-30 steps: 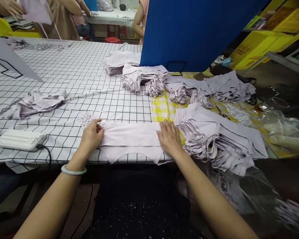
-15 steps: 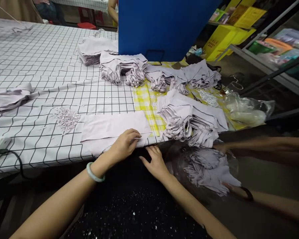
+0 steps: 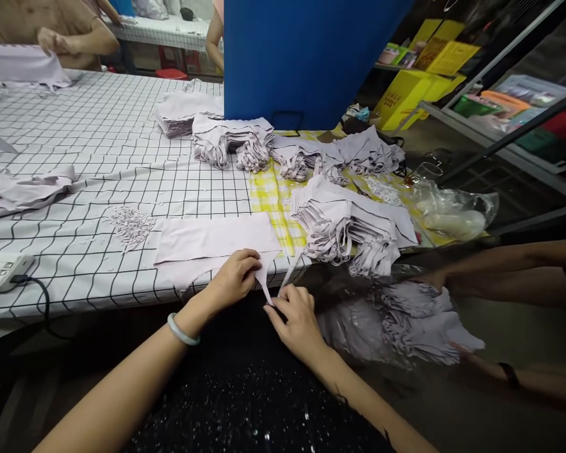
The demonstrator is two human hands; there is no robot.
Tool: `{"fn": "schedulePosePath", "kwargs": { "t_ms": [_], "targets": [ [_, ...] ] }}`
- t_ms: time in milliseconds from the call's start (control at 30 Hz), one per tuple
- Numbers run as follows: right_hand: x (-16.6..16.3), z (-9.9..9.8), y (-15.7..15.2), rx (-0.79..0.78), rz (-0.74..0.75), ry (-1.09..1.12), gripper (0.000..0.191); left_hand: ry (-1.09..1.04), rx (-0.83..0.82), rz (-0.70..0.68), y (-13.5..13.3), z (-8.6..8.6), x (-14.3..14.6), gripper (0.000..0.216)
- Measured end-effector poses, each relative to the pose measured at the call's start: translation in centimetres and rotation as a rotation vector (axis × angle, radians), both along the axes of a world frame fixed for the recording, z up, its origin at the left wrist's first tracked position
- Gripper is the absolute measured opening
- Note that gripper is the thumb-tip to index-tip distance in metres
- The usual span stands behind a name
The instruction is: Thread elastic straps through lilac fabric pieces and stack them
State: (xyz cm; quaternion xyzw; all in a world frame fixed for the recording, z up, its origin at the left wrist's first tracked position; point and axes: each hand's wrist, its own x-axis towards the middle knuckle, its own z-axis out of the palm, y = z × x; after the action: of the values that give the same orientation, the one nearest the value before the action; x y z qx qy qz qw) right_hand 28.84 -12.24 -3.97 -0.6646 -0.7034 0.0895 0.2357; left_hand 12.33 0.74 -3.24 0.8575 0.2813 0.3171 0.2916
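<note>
A pale lilac garment with thin straps point(image 3: 217, 238) lies flat and folded at the table's front edge. My left hand point(image 3: 237, 275) is closed, fingers curled on the cloth near its right end. Just off the edge, my right hand point(image 3: 295, 314) pinches a narrow strap point(image 3: 265, 284) that runs down from the garment. A second thin strip slants up from those fingers to the tabletop. To the right sits a stack of similar garments point(image 3: 353, 214), their looped straps hanging forward. Small fabric snippets point(image 3: 131, 226) are heaped left of the garment.
More garment stacks point(image 3: 233, 138) stand before a blue panel point(image 3: 311, 63). A power strip point(image 3: 4, 272) with a black cable lies at left. At right, a co-worker's hands hold lilac garments point(image 3: 419, 314) at a clear plastic bag. Another person point(image 3: 75, 38) handles cloth across the table.
My right hand has closed on the strap, which now stretches below the table edge. The co-worker's garments moved right. The view has tilted up, showing the person across the table.
</note>
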Motion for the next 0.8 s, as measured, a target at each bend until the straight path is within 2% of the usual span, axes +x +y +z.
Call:
{"fn": "schedulePosePath", "kwargs": {
  "t_ms": [100,200,267,333,400,433,500,567,633,667,733,800],
  "targets": [
    [1.3,1.9,-2.4,0.101,0.001,0.025,0.014,0.012,0.038,0.004,0.1,-0.5,0.1,0.02],
    [2.5,3.0,-3.5,0.069,0.14,0.173,0.013,0.016,0.061,-0.009,0.3,-0.7,0.3,0.019],
    [2.8,3.4,-3.5,-0.087,0.195,0.363,0.018,-0.011,0.066,-0.017,0.1,-0.4,0.3,0.018],
    [3.0,3.7,-3.4,-0.289,0.142,0.578,0.028,-0.082,0.058,0.029,-0.9,0.3,0.0,0.017],
    [2.9,3.9,-3.2,-0.45,0.055,0.764,0.034,-0.137,-0.023,0.131,-2.6,1.2,-0.6,0.014],
    [2.8,3.9,-3.2,-0.507,0.028,0.842,0.036,-0.134,-0.124,0.185,-3.5,1.6,-0.9,0.012],
    [2.6,4.0,-3.0,-0.599,0.021,0.966,0.037,-0.074,-0.481,0.234,-5.2,2.0,-1.3,0.016],
    [2.5,4.0,-2.9,-0.678,0.05,1.032,0.037,-0.079,-0.946,0.188,-6.1,1.8,-1.1,0.023],
    [2.4,3.9,-2.8,-0.724,0.103,0.983,0.035,-0.235,-1.342,0.11,-6.3,1.1,-0.4,0.03],
    [2.4,3.8,-2.7,-0.723,0.132,0.915,0.034,-0.341,-1.478,0.087,-6.3,0.7,0.0,0.033],
    [2.5,3.7,-2.4,-0.618,0.134,0.731,0.031,-0.502,-1.631,0.091,-6.0,0.2,0.9,0.035],
    [2.8,3.7,-1.4,-0.349,0.043,0.529,0.027,-0.566,-1.674,0.119,-5.7,0.0,1.4,0.035]
  ]
}}
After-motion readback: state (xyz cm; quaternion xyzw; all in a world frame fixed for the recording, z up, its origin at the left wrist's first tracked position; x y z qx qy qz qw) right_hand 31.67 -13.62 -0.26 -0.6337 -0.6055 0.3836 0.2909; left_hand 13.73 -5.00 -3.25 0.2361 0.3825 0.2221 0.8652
